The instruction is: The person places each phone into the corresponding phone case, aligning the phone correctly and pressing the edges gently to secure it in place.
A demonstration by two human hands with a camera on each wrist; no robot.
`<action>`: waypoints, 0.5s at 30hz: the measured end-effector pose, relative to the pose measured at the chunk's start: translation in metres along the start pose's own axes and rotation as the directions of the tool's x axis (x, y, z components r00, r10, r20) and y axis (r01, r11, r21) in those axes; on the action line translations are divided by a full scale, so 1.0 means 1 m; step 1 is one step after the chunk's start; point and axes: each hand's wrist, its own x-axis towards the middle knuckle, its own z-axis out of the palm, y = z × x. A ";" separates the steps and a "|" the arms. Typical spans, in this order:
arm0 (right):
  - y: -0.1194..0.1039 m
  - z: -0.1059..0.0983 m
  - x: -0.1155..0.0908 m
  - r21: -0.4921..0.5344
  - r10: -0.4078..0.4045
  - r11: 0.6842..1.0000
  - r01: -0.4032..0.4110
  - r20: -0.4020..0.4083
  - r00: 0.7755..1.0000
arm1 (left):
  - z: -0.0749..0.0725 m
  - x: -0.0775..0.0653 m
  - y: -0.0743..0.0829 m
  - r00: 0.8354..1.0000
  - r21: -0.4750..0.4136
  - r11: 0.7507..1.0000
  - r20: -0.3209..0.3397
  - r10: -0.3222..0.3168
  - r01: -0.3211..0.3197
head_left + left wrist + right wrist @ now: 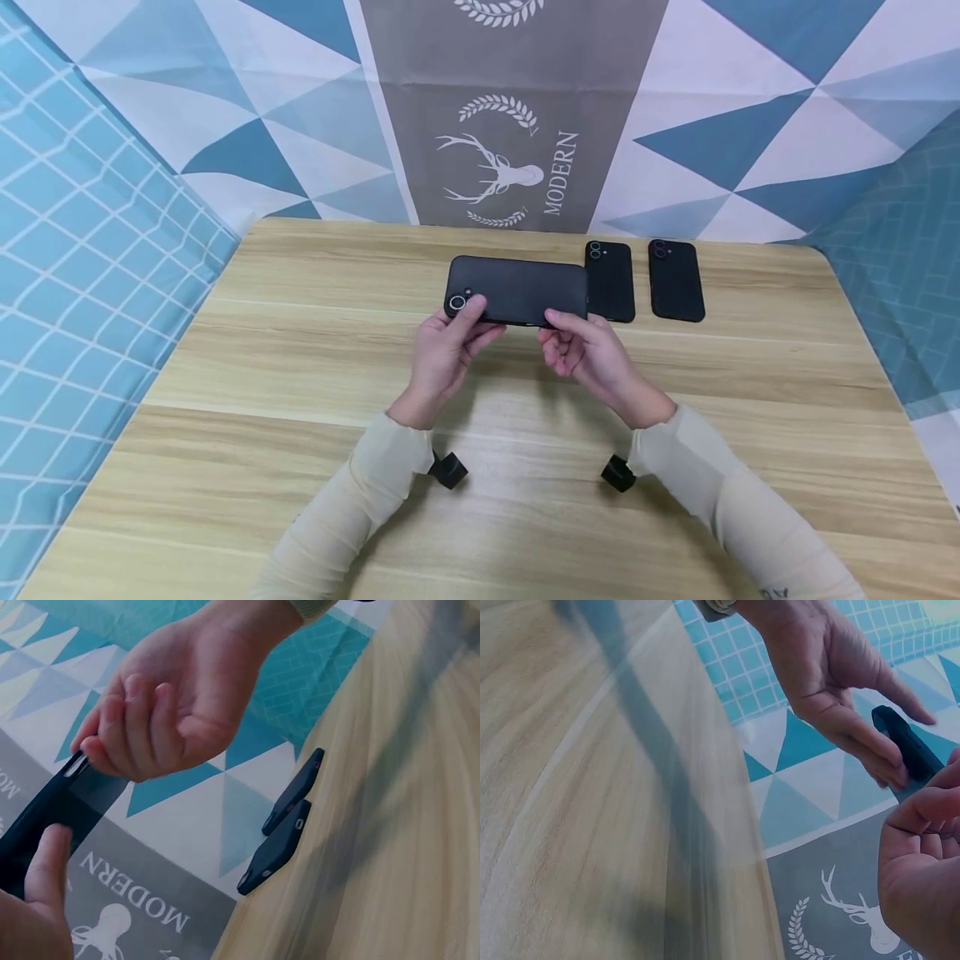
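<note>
Both hands hold a black phone case sideways above the far half of the table, its ringed camera corner at the left. My left hand has its thumb over the near edge beside the camera corner, with the fingers beneath. Toward the other end, my right hand pinches the near edge between thumb and curled fingers. In the left wrist view the case looks dark and partly see-through, with a slot in its end. The right wrist view shows the left hand around the far end of the case.
Two more black phone cases, one nearer and one farther right, lie side by side by the table's back edge. The held case overlaps the nearer one in the head view. A patterned cloth rises behind the wooden table.
</note>
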 end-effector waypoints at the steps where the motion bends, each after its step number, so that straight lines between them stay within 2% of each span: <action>1: 0.000 0.000 0.000 0.001 0.005 1.000 -0.005 0.004 1.000 | 0.002 -0.001 -0.001 1.000 0.009 1.000 0.019 -0.020 0.020; 3: 0.000 0.001 0.000 0.005 0.016 1.000 -0.017 0.016 1.000 | 0.005 -0.002 -0.005 0.998 0.029 0.999 0.045 -0.047 0.046; 5: 0.001 0.001 0.000 0.004 0.022 1.000 -0.022 0.021 1.000 | 0.008 -0.003 -0.008 0.997 0.049 0.998 0.054 -0.048 0.046; 11: 0.003 0.002 -0.001 -0.019 0.027 0.999 -0.027 0.030 0.999 | 0.012 -0.006 -0.014 1.000 0.045 0.999 0.010 -0.004 0.003; 15: 0.005 0.003 -0.002 -0.064 0.057 0.996 -0.054 0.053 0.997 | 0.012 -0.008 -0.013 1.000 0.032 0.999 -0.008 -0.003 0.003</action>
